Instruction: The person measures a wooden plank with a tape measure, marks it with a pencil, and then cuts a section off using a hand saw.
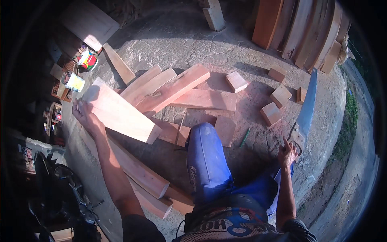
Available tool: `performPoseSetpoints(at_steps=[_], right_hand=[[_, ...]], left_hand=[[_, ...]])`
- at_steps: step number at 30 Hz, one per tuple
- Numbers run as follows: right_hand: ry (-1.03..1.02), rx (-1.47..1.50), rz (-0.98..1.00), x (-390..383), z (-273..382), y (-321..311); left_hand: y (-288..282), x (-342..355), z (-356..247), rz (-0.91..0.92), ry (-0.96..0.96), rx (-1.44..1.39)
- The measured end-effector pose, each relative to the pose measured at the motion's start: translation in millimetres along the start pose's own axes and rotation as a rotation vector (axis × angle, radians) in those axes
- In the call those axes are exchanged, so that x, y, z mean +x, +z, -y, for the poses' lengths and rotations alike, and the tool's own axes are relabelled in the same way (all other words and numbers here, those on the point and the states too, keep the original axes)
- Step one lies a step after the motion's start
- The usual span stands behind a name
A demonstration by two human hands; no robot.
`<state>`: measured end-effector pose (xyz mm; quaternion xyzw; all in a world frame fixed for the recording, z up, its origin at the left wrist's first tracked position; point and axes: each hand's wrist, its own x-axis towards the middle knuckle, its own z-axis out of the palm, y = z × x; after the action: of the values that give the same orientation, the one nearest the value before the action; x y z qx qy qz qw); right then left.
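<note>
My left hand (85,116) grips the edge of a wide wooden board (123,113), its fingers over the far left end. The board is tilted up in bright sun above other lumber. Out to the right, my right hand (287,153) is closed around the handle of a handsaw (307,107), its blade pointing away from me. Between my hands is my bent knee in blue trousers (206,151). Beyond the knee lie several thick wooden beams (177,89), crossing one another. A green pencil (244,137) rests on the concrete, right of the knee.
Several cut wood blocks (281,95) are scattered on the concrete floor (169,38) at the right. Long planks (147,173) lie beneath my left arm. Tall boards (298,32) stand at the far right. Buckets (74,82) and a motorcycle (66,189) are along the left.
</note>
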<state>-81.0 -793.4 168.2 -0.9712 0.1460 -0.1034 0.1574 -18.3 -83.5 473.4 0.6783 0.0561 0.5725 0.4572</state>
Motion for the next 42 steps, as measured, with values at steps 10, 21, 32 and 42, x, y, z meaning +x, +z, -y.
performPoseSetpoints(at_steps=[10,21,32,42], right_hand=[[-0.272,0.036,-0.005,-24,46,-20],[-0.455,0.064,-0.075,-2,92,-72],[-1.093,0.366,0.133,34,295,-93],[-0.695,0.691,0.127,91,261,-18]], left_hand=[[69,-67,37,0.147,0.002,0.295],[219,-106,30,0.663,0.073,0.472],[162,-253,-47,0.862,-0.622,-0.447],[4,-201,60,-0.103,-0.894,-0.424]])
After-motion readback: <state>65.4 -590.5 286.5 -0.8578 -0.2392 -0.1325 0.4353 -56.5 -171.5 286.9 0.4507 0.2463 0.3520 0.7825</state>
